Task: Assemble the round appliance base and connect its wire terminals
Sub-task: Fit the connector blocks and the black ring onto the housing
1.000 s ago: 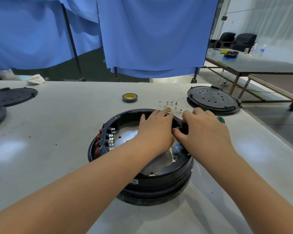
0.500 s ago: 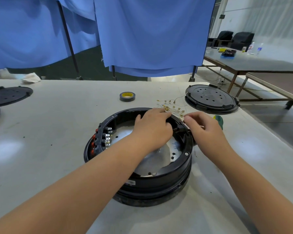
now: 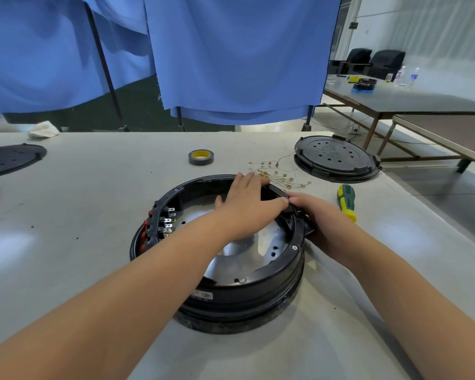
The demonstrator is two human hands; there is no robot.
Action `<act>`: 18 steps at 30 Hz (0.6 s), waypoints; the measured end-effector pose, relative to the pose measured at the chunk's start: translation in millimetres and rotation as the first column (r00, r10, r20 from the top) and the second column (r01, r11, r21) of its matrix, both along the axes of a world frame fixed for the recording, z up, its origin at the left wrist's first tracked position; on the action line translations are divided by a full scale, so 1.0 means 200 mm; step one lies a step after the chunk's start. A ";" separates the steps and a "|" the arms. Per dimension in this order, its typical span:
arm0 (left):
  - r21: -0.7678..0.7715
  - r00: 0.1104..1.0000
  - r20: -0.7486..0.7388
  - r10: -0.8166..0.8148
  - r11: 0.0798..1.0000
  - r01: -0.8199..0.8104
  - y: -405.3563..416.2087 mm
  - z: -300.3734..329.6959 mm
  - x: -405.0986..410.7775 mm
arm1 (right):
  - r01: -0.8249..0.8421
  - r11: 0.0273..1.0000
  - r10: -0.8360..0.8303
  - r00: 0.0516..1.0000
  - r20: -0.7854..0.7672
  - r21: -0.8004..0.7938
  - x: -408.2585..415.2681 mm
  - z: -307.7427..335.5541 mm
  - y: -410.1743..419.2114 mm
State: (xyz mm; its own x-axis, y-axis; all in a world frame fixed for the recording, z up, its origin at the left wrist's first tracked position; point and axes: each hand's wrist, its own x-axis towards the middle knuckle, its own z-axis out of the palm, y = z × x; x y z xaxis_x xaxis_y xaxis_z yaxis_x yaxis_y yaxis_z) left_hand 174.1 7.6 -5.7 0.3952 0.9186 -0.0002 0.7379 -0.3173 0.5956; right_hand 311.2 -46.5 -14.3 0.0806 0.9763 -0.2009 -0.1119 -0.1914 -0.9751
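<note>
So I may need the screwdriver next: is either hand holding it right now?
No, the screwdriver lies on the table beside the right hand, while both hands are at the round base's rim.

One round black base (image 3: 231, 294) sits on the table (image 3: 93, 187), with two hands, left (image 3: 247, 204) and right (image 3: 321, 220), on it. Beyond the base lie one tape roll (image 3: 201, 157) and one tangle of wire terminals (image 3: 277, 175), too many to count. Right of the base are one screwdriver (image 3: 346, 202) and one black round cover (image 3: 336, 157); far left of it, two more black discs (image 3: 11, 157) show partly.
</note>
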 end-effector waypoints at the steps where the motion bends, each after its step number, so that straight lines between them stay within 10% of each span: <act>1: -0.003 1.000 -0.004 0.008 1.000 -0.008 0.01 -0.01 0.00 | -0.005 1.000 0.005 1.000 -0.009 0.012 0.00 0.00 0.00; 18: 0.021 0.999 -0.021 0.036 0.999 -0.035 0.02 -0.04 0.02 | -0.044 0.999 0.044 0.999 -0.011 -0.007 0.02 -0.01 0.00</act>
State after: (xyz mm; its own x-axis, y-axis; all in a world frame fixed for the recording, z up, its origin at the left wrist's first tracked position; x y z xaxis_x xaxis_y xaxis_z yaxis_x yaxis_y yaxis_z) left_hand 177.9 11.3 -12.8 0.3626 0.9319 0.0109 0.7612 -0.3029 0.5734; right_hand 314.6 -47.3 -17.2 0.0353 0.9774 -0.2086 -0.1139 -0.2034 -0.9725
